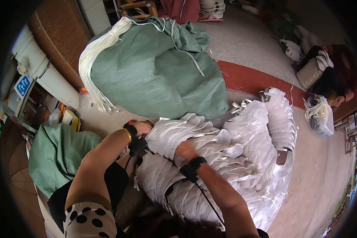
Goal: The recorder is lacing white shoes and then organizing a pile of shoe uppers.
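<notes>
Near dial centre, the white stack [166, 135] has my left hand [142, 127] at nine o'clock, right hand [186, 151] at five; can't tell if they're gripping. Uneven pressure could splay it, imo.

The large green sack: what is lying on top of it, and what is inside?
On the sack lie a bundle of white strands and a thin white strip. Its contents cannot be seen; the green fabric covers them.

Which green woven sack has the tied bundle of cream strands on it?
The large green woven sack beyond the left hand; the smaller green sack, beside the left forearm, carries none.
</notes>
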